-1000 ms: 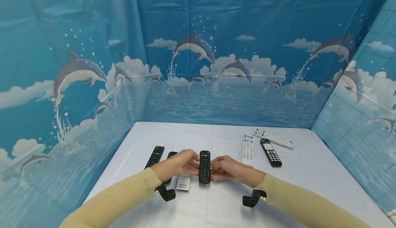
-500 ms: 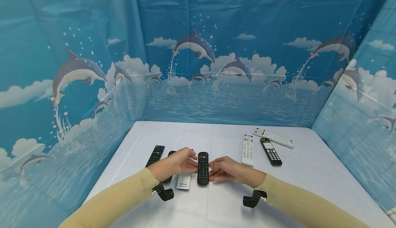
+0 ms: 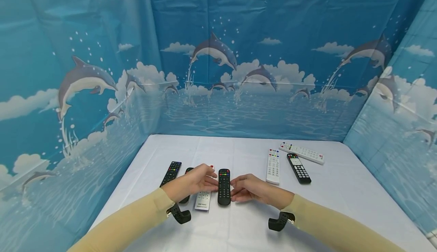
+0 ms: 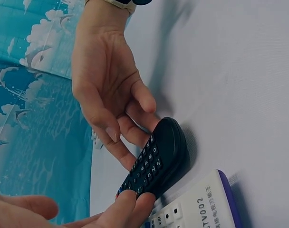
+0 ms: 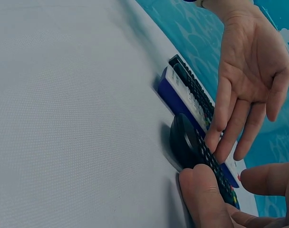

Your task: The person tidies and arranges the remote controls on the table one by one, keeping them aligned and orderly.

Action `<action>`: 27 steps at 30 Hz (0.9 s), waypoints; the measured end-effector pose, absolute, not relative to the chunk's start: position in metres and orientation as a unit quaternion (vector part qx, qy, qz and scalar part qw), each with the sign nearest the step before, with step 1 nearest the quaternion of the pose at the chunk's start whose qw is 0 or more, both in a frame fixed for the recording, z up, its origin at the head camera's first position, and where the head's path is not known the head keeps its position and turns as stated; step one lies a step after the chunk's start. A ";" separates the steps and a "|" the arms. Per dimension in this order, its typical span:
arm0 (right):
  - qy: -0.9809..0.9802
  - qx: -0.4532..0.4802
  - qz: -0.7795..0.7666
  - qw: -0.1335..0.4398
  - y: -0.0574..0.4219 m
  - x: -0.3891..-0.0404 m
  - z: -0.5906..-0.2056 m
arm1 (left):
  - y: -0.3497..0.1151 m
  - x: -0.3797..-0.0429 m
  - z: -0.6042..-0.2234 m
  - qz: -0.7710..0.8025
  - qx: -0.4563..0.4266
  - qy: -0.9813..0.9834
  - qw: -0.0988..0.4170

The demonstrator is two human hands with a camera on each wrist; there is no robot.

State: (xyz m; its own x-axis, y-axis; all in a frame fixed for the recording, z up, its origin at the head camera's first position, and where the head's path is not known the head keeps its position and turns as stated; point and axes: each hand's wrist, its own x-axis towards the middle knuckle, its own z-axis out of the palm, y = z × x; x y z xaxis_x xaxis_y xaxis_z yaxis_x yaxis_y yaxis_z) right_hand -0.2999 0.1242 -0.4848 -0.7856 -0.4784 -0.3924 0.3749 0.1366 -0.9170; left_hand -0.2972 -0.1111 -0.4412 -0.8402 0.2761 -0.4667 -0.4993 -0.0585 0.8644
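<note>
A black remote control with rounded ends lies buttons up between my two hands. My left hand touches its left side with extended fingertips, thumb held off. From the other side my right hand rests relaxed fingers against its right edge. In the left wrist view, the keys of the black remote face up. Just left of it lies a white remote with purple sides, partly covered by my left hand. Farther left are a second black remote, mostly hidden by that hand, and a third black remote.
On the right of the white-covered table lie an upright-set white remote, a black remote with white keys, and a slanted white remote behind them. A blue dolphin-print curtain stands around the back and sides.
The black remote between my hands has slid slightly left and toward me, its left side now closer to the white remote. Both hands shifted along with it, then stayed nearly still.
</note>
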 end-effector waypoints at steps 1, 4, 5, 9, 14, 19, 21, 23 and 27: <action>0.680 -0.039 -0.656 0.326 0.124 -0.299 -0.484 | -0.112 -0.297 -0.441 0.723 -0.089 0.630 0.269; 0.680 -0.040 -0.656 0.325 0.125 -0.298 -0.483 | -0.113 -0.298 -0.442 0.728 -0.086 0.624 0.271; 0.681 -0.040 -0.656 0.323 0.126 -0.298 -0.483 | -0.114 -0.298 -0.442 0.729 -0.084 0.623 0.272; 0.687 -0.039 -0.653 0.318 0.127 -0.298 -0.481 | -0.117 -0.300 -0.441 0.736 -0.072 0.612 0.280; 0.702 -0.035 -0.648 0.295 0.130 -0.300 -0.476 | -0.119 -0.303 -0.436 0.735 -0.048 0.611 0.290; 0.708 -0.026 -0.652 0.271 0.139 -0.301 -0.467 | -0.112 -0.305 -0.430 0.745 -0.031 0.596 0.298; 0.709 -0.028 -0.653 0.264 0.143 -0.301 -0.464 | -0.107 -0.304 -0.428 0.751 -0.025 0.589 0.299; 0.707 -0.025 -0.658 0.258 0.147 -0.299 -0.460 | -0.099 -0.302 -0.425 0.755 -0.017 0.581 0.302; 0.694 -0.026 -0.678 0.240 0.159 -0.296 -0.454 | -0.080 -0.298 -0.421 0.771 0.003 0.558 0.307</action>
State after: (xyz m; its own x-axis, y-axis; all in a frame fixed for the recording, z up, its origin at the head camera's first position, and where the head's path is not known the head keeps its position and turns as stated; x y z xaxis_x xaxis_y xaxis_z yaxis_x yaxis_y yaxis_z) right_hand -0.2961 0.1594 -0.4544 -0.8834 -0.3622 -0.2972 0.2887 0.0789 -0.9542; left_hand -0.2980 -0.0799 -0.4215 -0.8113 0.4769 -0.3381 -0.4703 -0.1890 0.8620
